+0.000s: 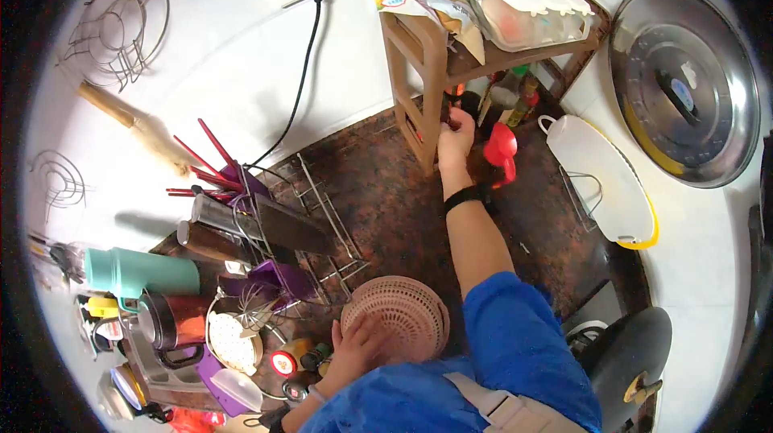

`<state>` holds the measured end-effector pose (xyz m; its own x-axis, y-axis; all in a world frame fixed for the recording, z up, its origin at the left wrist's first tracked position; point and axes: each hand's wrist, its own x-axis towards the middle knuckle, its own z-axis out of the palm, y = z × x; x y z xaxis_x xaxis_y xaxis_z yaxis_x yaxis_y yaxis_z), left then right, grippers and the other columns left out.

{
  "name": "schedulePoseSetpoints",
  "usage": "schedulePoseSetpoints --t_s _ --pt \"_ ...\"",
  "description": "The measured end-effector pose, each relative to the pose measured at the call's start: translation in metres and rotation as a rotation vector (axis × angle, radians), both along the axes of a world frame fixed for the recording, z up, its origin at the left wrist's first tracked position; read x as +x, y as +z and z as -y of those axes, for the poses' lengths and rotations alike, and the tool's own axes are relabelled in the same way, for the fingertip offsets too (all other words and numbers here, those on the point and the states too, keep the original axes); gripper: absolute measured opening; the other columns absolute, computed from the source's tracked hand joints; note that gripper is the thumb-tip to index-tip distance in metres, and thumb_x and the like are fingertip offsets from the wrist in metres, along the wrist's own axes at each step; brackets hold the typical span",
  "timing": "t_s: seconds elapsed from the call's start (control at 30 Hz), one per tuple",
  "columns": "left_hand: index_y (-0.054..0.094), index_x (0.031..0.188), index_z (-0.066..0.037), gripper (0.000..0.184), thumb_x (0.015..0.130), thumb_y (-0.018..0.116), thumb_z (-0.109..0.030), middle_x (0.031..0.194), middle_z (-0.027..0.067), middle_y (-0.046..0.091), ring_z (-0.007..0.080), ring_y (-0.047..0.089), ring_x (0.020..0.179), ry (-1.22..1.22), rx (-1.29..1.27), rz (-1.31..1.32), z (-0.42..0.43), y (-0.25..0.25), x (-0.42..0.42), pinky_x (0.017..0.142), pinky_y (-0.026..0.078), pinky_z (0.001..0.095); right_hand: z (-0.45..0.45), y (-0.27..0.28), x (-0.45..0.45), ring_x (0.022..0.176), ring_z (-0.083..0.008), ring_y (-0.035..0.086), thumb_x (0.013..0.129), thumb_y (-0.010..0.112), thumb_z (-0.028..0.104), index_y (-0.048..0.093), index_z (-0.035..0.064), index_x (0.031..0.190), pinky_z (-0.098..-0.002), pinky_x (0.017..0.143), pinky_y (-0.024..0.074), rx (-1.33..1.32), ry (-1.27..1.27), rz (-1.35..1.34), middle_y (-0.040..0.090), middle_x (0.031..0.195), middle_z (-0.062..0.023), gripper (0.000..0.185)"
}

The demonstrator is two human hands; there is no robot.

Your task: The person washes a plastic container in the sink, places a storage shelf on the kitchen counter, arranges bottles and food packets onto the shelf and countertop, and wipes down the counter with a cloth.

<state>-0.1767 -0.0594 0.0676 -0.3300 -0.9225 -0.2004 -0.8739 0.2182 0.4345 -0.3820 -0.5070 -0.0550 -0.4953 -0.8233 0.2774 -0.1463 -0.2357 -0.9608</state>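
My right hand (pixel 456 137) reaches under a brown shelf rack (pixel 435 63), its fingers closed around something dark and mostly hidden. Bottles (pixel 525 101) stand just right of it, and a red scoop (pixel 501 146) lies beside my wrist on the dark counter (pixel 386 191). My left hand (pixel 359 346) lies with fingers apart on the left side of a pink woven basket (pixel 407 316) near the counter's front edge.
To the left stand a wire rack (pixel 326 216) with knives and chopsticks, a mint bottle (pixel 141 272) and a red pot (pixel 181 320). A white basin (pixel 604 183) and a large metal lid (pixel 684 83) are at the right.
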Motion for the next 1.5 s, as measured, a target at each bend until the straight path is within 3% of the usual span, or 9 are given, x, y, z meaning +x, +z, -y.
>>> schedulePoseSetpoints --t_s 0.17,0.27,0.73,0.83,1.17,1.23,1.3,1.43,1.5 --pt "0.058 0.124 -0.029 0.051 0.075 0.071 -0.035 0.144 0.0011 0.041 0.0309 0.034 0.135 -0.005 -0.016 -0.015 0.002 0.001 -0.003 0.105 0.013 0.0672 -0.012 0.053 0.016 0.111 -0.0326 0.050 0.063 0.079 0.005 0.057 0.0057 0.121 -0.0403 0.098 0.0411 -0.303 0.138 0.101 0.053 0.120 -0.0156 0.062" --pt "0.058 0.124 -0.029 0.051 0.075 0.071 -0.035 0.144 0.0010 0.042 0.0311 0.034 0.135 -0.014 -0.047 -0.001 0.001 -0.004 -0.002 0.106 0.013 0.0667 -0.018 0.074 0.010 0.112 -0.0353 0.046 0.064 0.080 0.011 0.054 0.0137 0.125 -0.0429 0.097 0.0401 0.133 0.021 -0.446 0.053 0.122 -0.0160 0.067" --pt "0.059 0.122 -0.027 0.048 0.076 0.069 -0.034 0.141 0.0024 0.043 0.0310 0.034 0.134 -0.005 -0.027 -0.025 0.003 0.013 -0.008 0.105 0.014 0.0671 -0.042 0.104 0.005 0.101 -0.0386 0.051 0.075 0.069 -0.001 0.047 -0.0009 0.114 -0.0448 0.088 0.0407 0.085 -0.377 -0.365 0.053 0.109 -0.0210 0.045" --pt "0.059 0.121 -0.027 0.047 0.077 0.068 -0.036 0.142 0.0024 0.043 0.0307 0.033 0.135 0.015 -0.025 -0.069 0.002 0.010 -0.006 0.105 0.014 0.0677 -0.036 0.133 0.004 0.081 -0.0352 0.058 0.077 0.063 -0.006 0.048 -0.0046 0.110 -0.0396 0.071 0.0483 0.122 -0.385 -0.090 0.056 0.098 -0.0214 0.036" --pt "0.059 0.122 -0.023 0.053 0.071 0.071 -0.033 0.144 0.0060 0.040 0.0324 0.029 0.137 -0.052 0.000 -0.034 0.000 -0.001 0.003 0.105 0.011 0.0693 -0.049 0.114 -0.007 0.111 -0.0230 0.054 0.080 0.057 -0.005 0.044 -0.0043 0.127 -0.0350 0.086 0.0480 -0.195 -0.618 -0.542 0.051 0.123 -0.0186 0.049" --pt "0.058 0.121 -0.020 0.054 0.070 0.072 -0.028 0.145 0.0069 0.039 0.0326 0.030 0.137 -0.045 -0.008 -0.023 0.007 0.009 -0.001 0.104 0.013 0.0696 -0.127 0.174 -0.010 0.107 -0.0207 0.057 0.082 0.061 -0.001 0.049 -0.0013 0.126 -0.0332 0.086 0.0493 -0.098 0.042 -0.139 0.054 0.123 -0.0160 0.046" --pt "0.058 0.121 -0.020 0.053 0.070 0.072 -0.024 0.144 0.0070 0.039 0.0331 0.032 0.135 -0.013 -0.006 -0.034 0.008 0.021 -0.003 0.103 0.017 0.0698 -0.173 0.192 -0.019 0.111 -0.0357 0.053 0.080 0.066 0.007 0.056 -0.0011 0.115 -0.0417 0.091 0.0448 -0.190 -0.168 -0.269 0.054 0.118 -0.0211 0.037" --pt "0.058 0.123 -0.021 0.053 0.072 0.071 -0.024 0.143 0.0072 0.040 0.0337 0.034 0.133 -0.001 -0.052 -0.020 0.006 0.028 -0.002 0.102 0.018 0.0701 -0.167 0.114 -0.083 0.092 -0.0324 0.060 0.079 0.072 0.017 0.057 -0.0006 0.112 -0.0414 0.080 0.0486 -0.060 -0.474 -0.536 0.062 0.099 -0.0165 0.041" --pt "0.057 0.125 -0.022 0.053 0.074 0.070 -0.024 0.142 0.0071 0.042 0.0343 0.036 0.132 0.035 -0.061 -0.044 0.004 0.035 -0.003 0.101 0.019 0.0705 -0.162 0.102 -0.094 0.087 -0.0330 0.061 0.078 0.073 0.018 0.058 -0.0015 0.107 -0.0415 0.078 0.0489 0.175 -0.274 -0.393 0.063 0.093 -0.0159 0.038"
